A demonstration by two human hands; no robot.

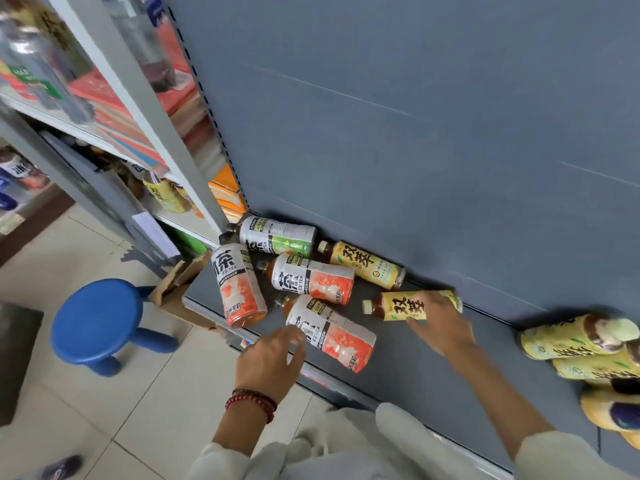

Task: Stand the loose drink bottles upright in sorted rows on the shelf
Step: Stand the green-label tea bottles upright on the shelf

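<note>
Several drink bottles lie on their sides on the dark grey bottom shelf (433,368). Three have red-and-white ice tea labels (313,279), one is green-and-white (280,237), two are yellow. My right hand (438,322) grips the nearer yellow bottle (398,306), fingers curled over its body. My left hand (272,358) reaches toward the nearest red ice tea bottle (337,336), fingertips at its label, not gripping it. The other yellow bottle (363,263) lies against the back panel. At the right edge stand several yellow bottles (581,336), seen from above.
A blue plastic stool (98,318) stands on the tiled floor to the left. An open cardboard box (180,289) sits by the shelf's left corner. A white shelf unit (145,109) with stocked goods rises at the left. The grey back panel (415,133) closes the shelf behind.
</note>
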